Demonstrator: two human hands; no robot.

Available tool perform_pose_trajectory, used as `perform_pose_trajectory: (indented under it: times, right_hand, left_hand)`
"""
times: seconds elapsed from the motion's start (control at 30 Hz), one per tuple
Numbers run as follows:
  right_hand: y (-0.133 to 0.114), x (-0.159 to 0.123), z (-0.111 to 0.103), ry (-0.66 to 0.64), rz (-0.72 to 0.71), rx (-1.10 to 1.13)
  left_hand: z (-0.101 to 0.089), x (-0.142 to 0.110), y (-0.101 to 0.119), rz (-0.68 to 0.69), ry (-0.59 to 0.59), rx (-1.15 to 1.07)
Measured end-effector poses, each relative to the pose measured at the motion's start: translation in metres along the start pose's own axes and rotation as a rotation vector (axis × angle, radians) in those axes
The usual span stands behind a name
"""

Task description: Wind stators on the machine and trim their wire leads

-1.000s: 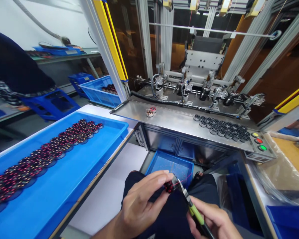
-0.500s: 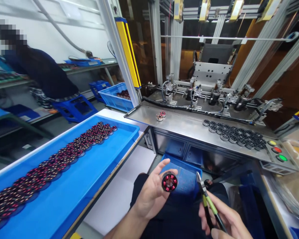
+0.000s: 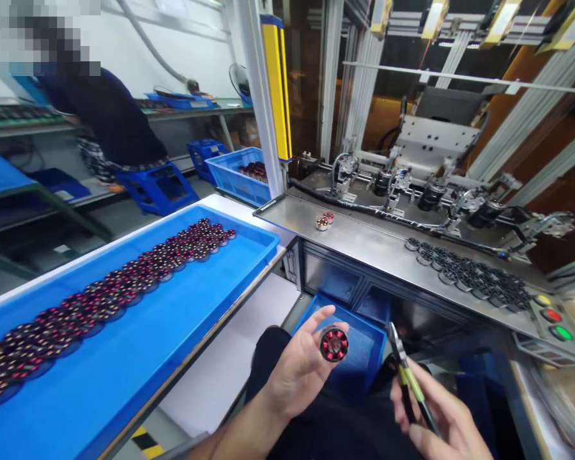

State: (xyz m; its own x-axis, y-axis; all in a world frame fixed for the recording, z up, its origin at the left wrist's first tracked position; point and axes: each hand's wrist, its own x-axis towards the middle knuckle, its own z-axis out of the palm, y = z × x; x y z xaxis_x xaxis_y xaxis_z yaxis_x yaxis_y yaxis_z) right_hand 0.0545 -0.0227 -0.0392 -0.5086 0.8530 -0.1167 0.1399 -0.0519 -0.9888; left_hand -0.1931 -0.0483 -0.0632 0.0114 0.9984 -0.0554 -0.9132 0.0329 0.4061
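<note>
My left hand [image 3: 301, 369] holds a small round wound stator [image 3: 334, 344] with red coils between thumb and fingertips, face turned toward me, above my lap. Just to its right, my right hand [image 3: 443, 423] grips green-handled cutting pliers [image 3: 405, 369] with the jaws pointing up, a short gap away from the stator. On my left lies a long blue tray [image 3: 182, 319] carrying rows of several similar wound stators [image 3: 124, 291].
A steel machine shelf [image 3: 374, 246] holds two wound stators [image 3: 324, 220], several dark unwound cores [image 3: 469, 275] and coloured buttons [image 3: 552, 315]. A blue bin [image 3: 364, 345] sits under it. Another person [image 3: 100, 118] bends over at back left beside blue crates [image 3: 237, 176].
The pliers were at the stator's wire one second ago; they have drawn apart, and my left hand turned the stator face-on. The view swung left.
</note>
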Motion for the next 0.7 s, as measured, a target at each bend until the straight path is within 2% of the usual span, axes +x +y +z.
perform_pose_trajectory:
  times: [0.1,0.13,0.17,0.27,0.33,0.4,0.43,0.47,0.6,0.7]
  right_hand:
    - [-0.030,0.064,-0.014,0.075,-0.286,-0.607]
    - [-0.039,0.094,-0.021,0.129,-0.356,-0.812]
    - [-0.047,0.125,-0.028,0.175,-0.359,-1.009]
    - [-0.055,0.215,-0.042,0.232,-0.341,-1.146]
    - [-0.050,0.259,-0.045,0.241,-0.340,-1.218]
    - [-0.038,0.287,-0.044,0.255,-0.356,-1.282]
    - [-0.032,0.296,-0.045,0.261,-0.370,-1.308]
    - [-0.025,0.304,-0.046,0.274,-0.387,-1.328]
    - [-0.004,0.320,-0.055,0.296,-0.455,-1.366]
    - [0.004,0.324,-0.059,0.297,-0.501,-1.369]
  left_hand:
    - [0.002,0.001,0.000,0.026,0.021,0.014]
    - [0.003,-0.001,0.000,0.041,0.038,0.037]
    - [0.002,-0.004,0.000,0.059,0.058,0.073]
    - [-0.006,-0.020,0.012,0.130,0.134,0.254]
    - [-0.020,-0.034,0.032,0.214,0.201,0.502]
    - [-0.040,-0.046,0.066,0.316,0.324,0.885]
    - [-0.051,-0.050,0.088,0.361,0.415,1.124]
    - [-0.065,-0.053,0.112,0.393,0.507,1.254]
    - [-0.126,-0.040,0.214,0.467,0.821,1.541]
    - [-0.172,-0.014,0.264,0.424,0.946,1.717]
